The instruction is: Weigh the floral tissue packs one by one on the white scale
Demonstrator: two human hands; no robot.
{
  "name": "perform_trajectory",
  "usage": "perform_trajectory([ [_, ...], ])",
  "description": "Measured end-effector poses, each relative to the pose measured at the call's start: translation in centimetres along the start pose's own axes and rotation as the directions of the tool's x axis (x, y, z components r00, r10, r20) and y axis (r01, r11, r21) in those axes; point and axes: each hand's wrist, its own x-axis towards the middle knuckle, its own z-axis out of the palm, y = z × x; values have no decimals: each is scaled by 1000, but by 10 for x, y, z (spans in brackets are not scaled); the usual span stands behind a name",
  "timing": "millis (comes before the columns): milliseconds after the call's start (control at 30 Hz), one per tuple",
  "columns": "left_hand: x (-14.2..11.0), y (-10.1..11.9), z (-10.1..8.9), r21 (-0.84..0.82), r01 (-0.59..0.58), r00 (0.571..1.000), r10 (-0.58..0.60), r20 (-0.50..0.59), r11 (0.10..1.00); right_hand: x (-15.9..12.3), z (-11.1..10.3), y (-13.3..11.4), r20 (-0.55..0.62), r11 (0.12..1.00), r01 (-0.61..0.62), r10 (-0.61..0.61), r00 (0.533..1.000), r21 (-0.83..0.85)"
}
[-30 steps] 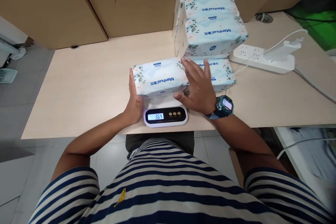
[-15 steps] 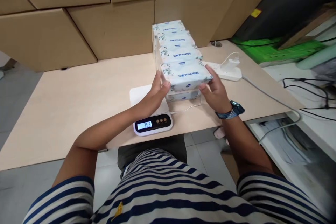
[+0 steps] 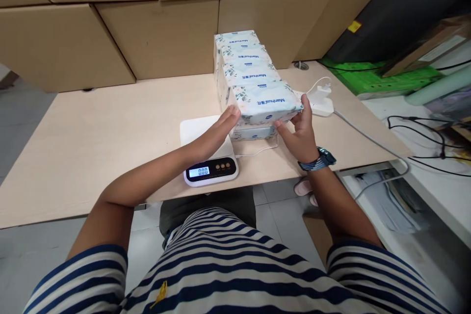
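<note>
1. Head view: your left hand (image 3: 219, 135) presses along the left end of the front pack (image 3: 267, 103), fingers extended.
2. Your right hand (image 3: 300, 132) grips the pack's right end, thumb at the lower front edge; a watch (image 3: 319, 158) is on that wrist.
3. The front pack sits between both hands, above the lower pack (image 3: 254, 134) and just in front of the rear packs (image 3: 245, 55). You cannot tell whether it touches the lower pack.
4. The scale (image 3: 195, 132) stands on the table (image 3: 128, 127), partly under your left forearm; its display (image 3: 199, 172) reads 0.00.
5. The power strip (image 3: 324, 106) lies beyond your right hand.
</note>
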Motion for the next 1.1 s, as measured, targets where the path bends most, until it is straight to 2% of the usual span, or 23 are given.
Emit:
perform_trajectory([
  [167,2,-7,-2,18,-7,997,9,-80,1000,-1,3,-11,-31,999,12,-14,999,-41],
  [233,1,-7,-3,37,-17,997,20,-75,999,-2,6,-23,-60,1000,-4,2,998,-26],
  [367,-12,0,-6,106,-176,984,176,6,979,-3,12,-59,-51,996,29,-25,998,81],
  [467,-38,13,-16,164,-321,947,312,77,933,-5,14,-92,-70,983,143,-135,988,115],
  [533,-60,22,-27,197,-374,927,363,92,906,-8,19,-110,-37,972,198,-195,980,124],
  [633,-93,27,-45,238,-295,954,298,22,926,-10,32,-123,107,966,256,-260,960,47],
  [700,-112,21,-52,219,-185,979,199,-45,958,-11,42,-123,235,937,342,-318,919,-72],
  [800,-131,4,-54,150,-46,997,55,-56,988,-8,55,-118,363,852,485,-397,843,-194],
  [900,-139,-8,-54,148,5,998,4,-66,989,-1,62,-113,330,783,571,-487,809,-246],
  [1000,-138,-12,-58,189,-32,989,59,-139,981,9,67,-110,274,751,586,-520,809,-304],
  [1100,-130,-17,-65,250,-53,969,111,-222,967,17,74,-103,276,726,598,-531,801,-339],
])
